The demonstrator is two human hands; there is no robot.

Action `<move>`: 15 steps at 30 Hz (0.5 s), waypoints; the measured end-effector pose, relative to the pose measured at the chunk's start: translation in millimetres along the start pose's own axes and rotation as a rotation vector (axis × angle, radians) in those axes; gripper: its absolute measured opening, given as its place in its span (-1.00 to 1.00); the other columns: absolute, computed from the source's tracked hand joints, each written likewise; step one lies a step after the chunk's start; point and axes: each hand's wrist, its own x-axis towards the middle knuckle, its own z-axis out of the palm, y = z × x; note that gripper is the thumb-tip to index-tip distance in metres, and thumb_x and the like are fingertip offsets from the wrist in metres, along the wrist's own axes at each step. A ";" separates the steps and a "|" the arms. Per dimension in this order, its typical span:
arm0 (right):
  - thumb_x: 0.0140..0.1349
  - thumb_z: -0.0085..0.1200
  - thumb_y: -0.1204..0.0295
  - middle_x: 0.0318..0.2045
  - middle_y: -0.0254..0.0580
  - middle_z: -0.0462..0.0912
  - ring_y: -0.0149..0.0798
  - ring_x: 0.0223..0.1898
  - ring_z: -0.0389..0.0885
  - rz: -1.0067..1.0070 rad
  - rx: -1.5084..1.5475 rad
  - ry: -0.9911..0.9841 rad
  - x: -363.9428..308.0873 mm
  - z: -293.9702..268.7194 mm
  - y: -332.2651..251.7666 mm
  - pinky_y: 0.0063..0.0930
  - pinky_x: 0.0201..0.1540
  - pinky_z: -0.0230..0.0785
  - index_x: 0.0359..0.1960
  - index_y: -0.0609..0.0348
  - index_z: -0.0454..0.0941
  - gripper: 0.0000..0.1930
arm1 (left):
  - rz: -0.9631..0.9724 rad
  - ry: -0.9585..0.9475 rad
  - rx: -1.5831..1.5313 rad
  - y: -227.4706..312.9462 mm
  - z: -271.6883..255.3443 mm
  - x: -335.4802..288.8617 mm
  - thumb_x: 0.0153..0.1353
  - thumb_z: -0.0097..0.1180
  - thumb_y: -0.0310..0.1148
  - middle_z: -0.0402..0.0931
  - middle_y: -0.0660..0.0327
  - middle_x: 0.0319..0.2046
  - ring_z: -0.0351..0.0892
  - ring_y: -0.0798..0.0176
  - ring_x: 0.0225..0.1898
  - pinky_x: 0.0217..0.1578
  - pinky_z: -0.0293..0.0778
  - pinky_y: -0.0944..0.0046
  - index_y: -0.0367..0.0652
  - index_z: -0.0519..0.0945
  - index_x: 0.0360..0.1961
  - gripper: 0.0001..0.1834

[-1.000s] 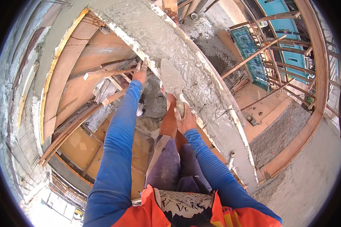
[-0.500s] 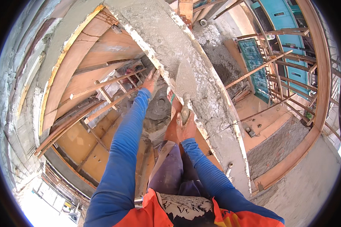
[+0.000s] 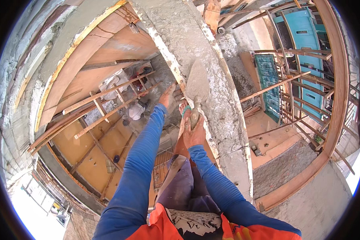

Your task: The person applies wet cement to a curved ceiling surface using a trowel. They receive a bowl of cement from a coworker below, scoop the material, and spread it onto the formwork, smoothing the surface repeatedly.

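Note:
A strip of wet grey concrete (image 3: 216, 108) runs along the top of a narrow beam between pale, cement-spattered board edges (image 3: 170, 64). My right hand (image 3: 193, 134) is closed round the handle of a pointed trowel (image 3: 198, 82). The trowel's cement-coated blade lies flat on the concrete, its tip pointing away from me. To the left, my left hand (image 3: 167, 97) is beside the beam's left board, fingers stretched out and holding nothing. Whether its fingertips touch the board, I cannot tell. My sandalled foot (image 3: 184, 109) shows between my hands, beside the beam.
Down on the left is a deep drop with wooden braces (image 3: 108, 96) and plywood panels (image 3: 96, 148). Right of the beam are long timber props (image 3: 276, 87), a green-blue panel (image 3: 268, 82) and a curved wooden form edge (image 3: 335, 100). A teal door (image 3: 304, 36) stands farther off.
The whole view has turned slightly, so the far end of the beam sits farther right. My left hand has shifted a little right and nearer. My right hand keeps its grip on the trowel.

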 end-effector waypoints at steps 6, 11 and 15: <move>0.24 0.10 0.23 -0.15 0.37 0.55 0.31 -0.12 0.55 -0.102 0.182 -0.105 136.4 73.8 -154.9 -0.07 -0.07 0.41 0.16 0.35 0.23 -0.43 | 0.117 0.016 0.250 -16.9 -37.9 22.4 0.43 -0.15 -0.05 0.34 0.02 0.19 0.35 0.06 0.18 0.21 0.32 0.09 -0.03 0.15 0.39 -0.42; 0.32 0.01 0.15 -0.10 0.07 0.56 0.02 -0.18 0.58 0.254 0.418 -0.118 176.7 73.9 -166.1 -0.18 -0.10 0.45 0.15 0.25 0.32 -0.50 | 0.179 0.010 0.231 -53.3 -12.6 30.5 0.43 -0.16 -0.07 0.34 0.01 0.20 0.33 0.06 0.20 0.22 0.30 0.11 -0.05 0.18 0.38 -0.43; 0.39 -0.06 0.11 -0.09 -0.20 0.54 -0.20 -0.24 0.57 0.687 1.494 -0.143 134.7 64.6 -106.7 -0.27 -0.16 0.49 0.13 0.13 0.37 -0.57 | 0.220 0.036 0.210 -66.7 -13.3 35.1 0.44 -0.16 -0.09 0.33 0.01 0.21 0.32 0.06 0.22 0.23 0.28 0.13 -0.08 0.19 0.37 -0.44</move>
